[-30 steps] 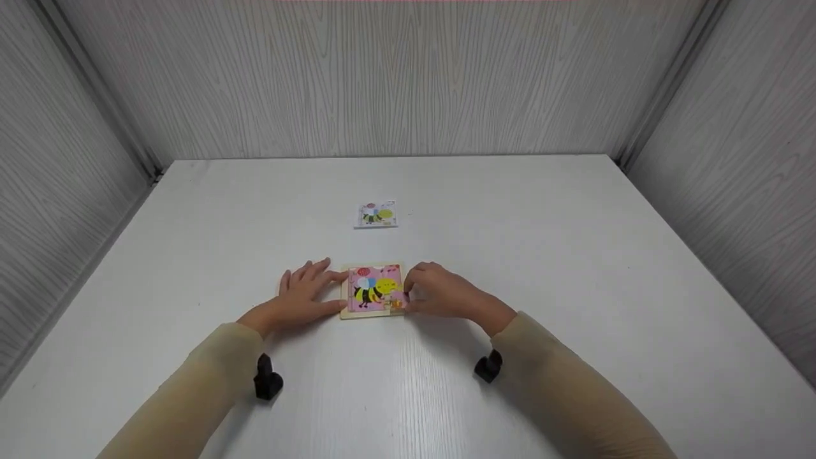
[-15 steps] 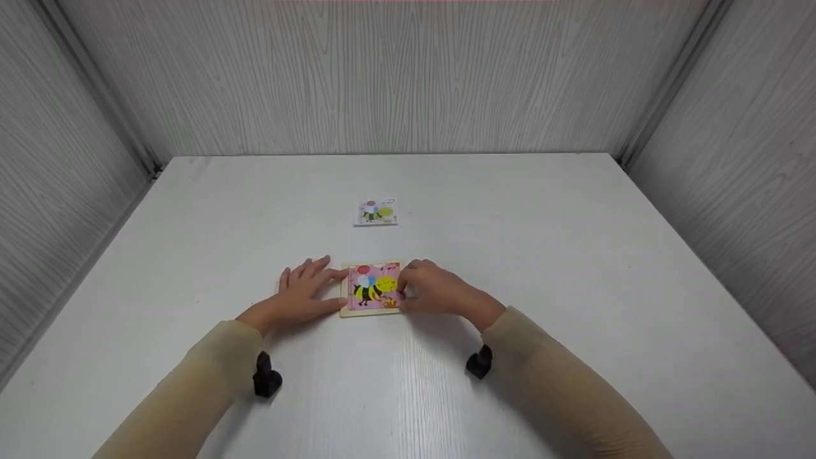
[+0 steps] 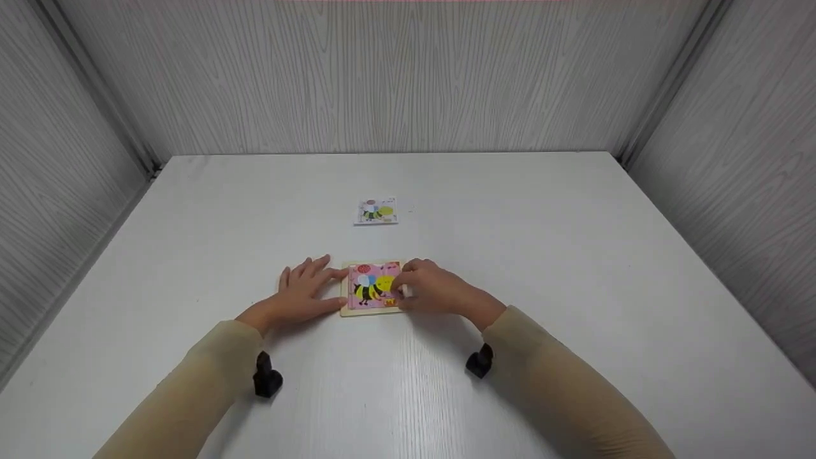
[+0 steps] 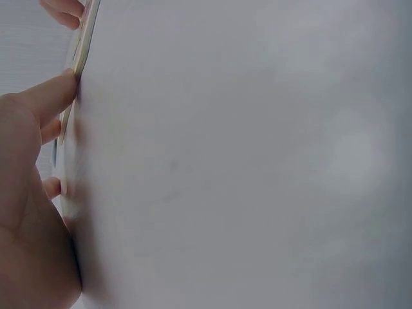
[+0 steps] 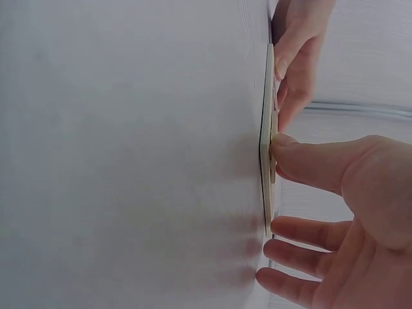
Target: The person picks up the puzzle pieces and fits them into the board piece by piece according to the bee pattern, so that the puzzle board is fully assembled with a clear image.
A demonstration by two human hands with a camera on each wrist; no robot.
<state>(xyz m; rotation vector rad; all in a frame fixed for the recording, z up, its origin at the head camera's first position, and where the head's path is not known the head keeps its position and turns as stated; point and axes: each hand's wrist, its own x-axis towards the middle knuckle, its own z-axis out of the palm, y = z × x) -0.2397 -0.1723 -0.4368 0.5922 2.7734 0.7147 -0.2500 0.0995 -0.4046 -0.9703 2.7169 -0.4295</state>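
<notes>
A square wooden jigsaw puzzle (image 3: 366, 300) with a bee picture lies flat in its pale frame at the table's middle. My left hand (image 3: 296, 303) rests beside it, fingers spread, with thumb and index finger against the frame's left edge. Over the right side of the puzzle, my right hand (image 3: 440, 290) pinches a puzzle piece (image 5: 273, 170) between thumb and index finger. In the right wrist view that piece sits slightly raised on the frame, and the other fingers stretch loosely near the frame's edge. From the head view the right fingers cover part of the bee's face.
Behind the puzzle lies a small card (image 3: 376, 211) with the same bee picture on the white table (image 3: 542, 242). Grey wood-grain panels (image 3: 382, 76) enclose the back and both sides. A black wrist camera (image 3: 266, 377) sits under each sleeve.
My right hand has shifted slightly left over the puzzle, bringing the piece from a skewed position at the lower right into line with the picture. My left hand stays in place.
</notes>
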